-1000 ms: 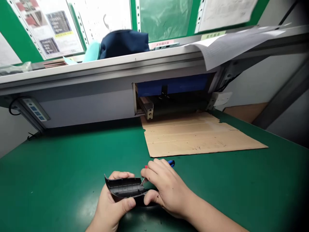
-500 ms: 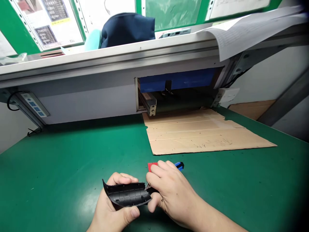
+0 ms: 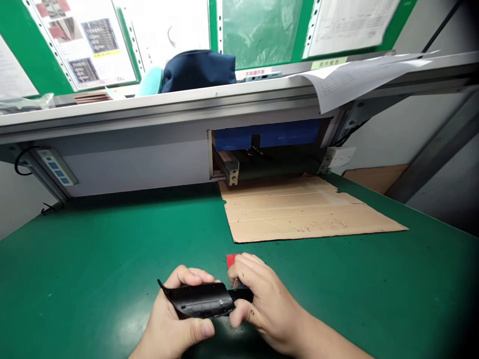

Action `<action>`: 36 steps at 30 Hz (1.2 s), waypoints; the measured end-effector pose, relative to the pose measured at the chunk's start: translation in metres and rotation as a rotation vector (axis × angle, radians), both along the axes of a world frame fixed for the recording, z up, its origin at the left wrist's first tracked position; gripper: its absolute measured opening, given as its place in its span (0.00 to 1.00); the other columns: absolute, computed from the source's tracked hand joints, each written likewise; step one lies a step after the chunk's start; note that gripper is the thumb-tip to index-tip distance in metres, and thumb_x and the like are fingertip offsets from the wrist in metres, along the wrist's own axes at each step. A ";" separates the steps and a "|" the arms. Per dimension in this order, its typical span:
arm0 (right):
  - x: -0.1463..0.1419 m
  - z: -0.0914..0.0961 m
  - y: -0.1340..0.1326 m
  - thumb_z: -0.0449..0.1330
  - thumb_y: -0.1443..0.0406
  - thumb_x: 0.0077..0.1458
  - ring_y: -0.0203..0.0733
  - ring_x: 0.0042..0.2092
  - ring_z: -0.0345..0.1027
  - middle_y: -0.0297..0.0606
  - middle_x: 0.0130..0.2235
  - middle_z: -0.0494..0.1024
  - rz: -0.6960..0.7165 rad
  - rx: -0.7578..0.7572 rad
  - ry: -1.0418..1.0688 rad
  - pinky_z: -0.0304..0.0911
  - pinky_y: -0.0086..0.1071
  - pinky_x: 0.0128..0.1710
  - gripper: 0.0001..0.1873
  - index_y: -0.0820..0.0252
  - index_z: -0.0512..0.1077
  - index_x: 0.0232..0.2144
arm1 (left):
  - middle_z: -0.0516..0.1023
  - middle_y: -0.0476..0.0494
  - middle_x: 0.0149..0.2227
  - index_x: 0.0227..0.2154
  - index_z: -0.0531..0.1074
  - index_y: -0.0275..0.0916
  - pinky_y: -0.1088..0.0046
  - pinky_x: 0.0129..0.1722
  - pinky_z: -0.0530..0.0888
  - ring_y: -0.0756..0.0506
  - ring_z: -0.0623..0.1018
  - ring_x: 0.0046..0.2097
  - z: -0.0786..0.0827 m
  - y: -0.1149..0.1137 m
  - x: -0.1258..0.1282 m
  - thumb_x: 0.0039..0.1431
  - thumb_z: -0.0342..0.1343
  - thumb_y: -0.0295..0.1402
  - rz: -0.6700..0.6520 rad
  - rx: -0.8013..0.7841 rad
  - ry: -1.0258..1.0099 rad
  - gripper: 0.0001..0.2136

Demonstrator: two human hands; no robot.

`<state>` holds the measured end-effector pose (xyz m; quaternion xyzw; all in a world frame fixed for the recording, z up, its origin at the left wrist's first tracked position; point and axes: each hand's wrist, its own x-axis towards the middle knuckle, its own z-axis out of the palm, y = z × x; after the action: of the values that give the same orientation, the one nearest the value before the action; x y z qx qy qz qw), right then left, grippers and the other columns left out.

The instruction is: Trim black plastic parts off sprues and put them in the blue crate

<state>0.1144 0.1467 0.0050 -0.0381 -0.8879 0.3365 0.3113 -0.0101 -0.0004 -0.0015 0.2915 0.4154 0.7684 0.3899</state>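
We hold the curved black plastic cover (image 3: 198, 300) clamped in our left hand (image 3: 172, 324), on the near side of the cardboard sheet (image 3: 307, 209). Our right hand (image 3: 267, 304) pinches a red-handled blade (image 3: 231, 260), its tip at the cover's right end. We judge the edge work is mid-way, not finished.

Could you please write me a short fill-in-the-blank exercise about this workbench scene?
The left hand grips a curved ____ plastic cover.
The right hand holds a small tool at the cover's ____ end.
The brown sheet on the green mat is ____.
Missing: black; right; cardboard.
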 end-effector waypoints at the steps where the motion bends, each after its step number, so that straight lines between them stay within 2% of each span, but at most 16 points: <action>1: 0.000 0.001 -0.003 0.38 0.32 0.55 0.41 0.30 0.54 0.35 0.29 0.65 -0.003 -0.023 0.021 0.49 0.32 0.32 0.38 0.59 0.62 0.28 | 0.74 0.45 0.39 0.34 0.72 0.42 0.68 0.43 0.74 0.41 0.76 0.44 0.000 0.000 0.002 0.35 0.75 0.33 -0.015 0.006 -0.038 0.22; 5: 0.000 0.001 -0.015 0.32 0.32 0.55 0.42 0.32 0.55 0.37 0.31 0.64 -0.014 -0.032 0.029 0.50 0.34 0.33 0.41 0.60 0.64 0.31 | 0.74 0.46 0.38 0.31 0.72 0.41 0.67 0.43 0.74 0.41 0.76 0.43 0.001 0.000 0.006 0.32 0.76 0.32 -0.034 0.027 -0.130 0.22; 10: -0.003 -0.002 -0.017 0.25 0.34 0.55 0.42 0.30 0.53 0.36 0.28 0.62 -0.116 0.071 0.000 0.48 0.33 0.32 0.43 0.60 0.62 0.25 | 0.74 0.47 0.38 0.31 0.72 0.42 0.65 0.44 0.75 0.41 0.76 0.44 0.001 0.000 0.003 0.34 0.76 0.32 -0.039 0.025 -0.110 0.21; 12: -0.003 -0.002 -0.014 0.24 0.34 0.55 0.40 0.29 0.52 0.34 0.26 0.62 -0.110 0.108 -0.013 0.47 0.33 0.30 0.43 0.60 0.59 0.23 | 0.74 0.47 0.38 0.31 0.72 0.43 0.65 0.44 0.75 0.40 0.76 0.44 0.002 -0.001 0.002 0.34 0.76 0.32 -0.028 0.012 -0.079 0.21; 16: -0.002 0.000 -0.005 0.26 0.35 0.57 0.36 0.24 0.51 0.31 0.21 0.58 0.144 0.106 -0.085 0.46 0.30 0.26 0.39 0.60 0.53 0.20 | 0.74 0.45 0.38 0.32 0.72 0.42 0.66 0.42 0.75 0.40 0.76 0.43 0.005 -0.003 0.003 0.34 0.75 0.33 -0.015 -0.005 -0.011 0.21; 18: -0.001 0.002 0.000 0.28 0.34 0.57 0.35 0.24 0.52 0.30 0.21 0.59 0.201 0.085 -0.073 0.48 0.30 0.26 0.39 0.60 0.54 0.20 | 0.73 0.45 0.38 0.33 0.73 0.42 0.67 0.42 0.75 0.41 0.75 0.43 0.005 -0.003 0.003 0.34 0.75 0.33 -0.012 -0.007 0.012 0.21; 22: 0.000 0.004 0.002 0.29 0.32 0.54 0.39 0.29 0.56 0.35 0.27 0.65 0.049 0.149 -0.013 0.49 0.31 0.30 0.43 0.60 0.62 0.26 | 0.74 0.44 0.39 0.33 0.73 0.43 0.67 0.43 0.74 0.41 0.74 0.43 0.005 -0.004 0.002 0.34 0.75 0.34 0.023 -0.032 0.061 0.21; 27: 0.001 0.005 0.000 0.27 0.34 0.56 0.42 0.31 0.53 0.37 0.29 0.64 -0.096 0.326 -0.019 0.45 0.34 0.31 0.45 0.61 0.68 0.31 | 0.74 0.43 0.39 0.34 0.74 0.42 0.68 0.42 0.74 0.42 0.74 0.43 0.003 -0.005 0.000 0.33 0.75 0.37 0.091 -0.052 0.148 0.23; 31: 0.000 0.005 -0.001 0.25 0.35 0.57 0.42 0.30 0.52 0.37 0.28 0.63 -0.151 0.410 -0.059 0.42 0.34 0.31 0.44 0.61 0.65 0.26 | 0.74 0.44 0.39 0.35 0.74 0.43 0.69 0.43 0.74 0.42 0.73 0.43 0.004 -0.006 0.002 0.34 0.75 0.38 0.139 -0.069 0.181 0.23; 36: -0.003 0.000 -0.001 0.24 0.35 0.57 0.41 0.28 0.52 0.35 0.25 0.64 -0.137 0.459 -0.098 0.41 0.33 0.29 0.43 0.60 0.59 0.22 | 0.74 0.44 0.37 0.34 0.74 0.42 0.69 0.42 0.74 0.42 0.74 0.43 0.005 -0.006 0.002 0.35 0.75 0.38 0.155 -0.072 0.181 0.22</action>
<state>0.1113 0.1456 0.0051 -0.0429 -0.9505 0.1016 0.2906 -0.0082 -0.0064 0.0036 0.3123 0.4975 0.7514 0.3005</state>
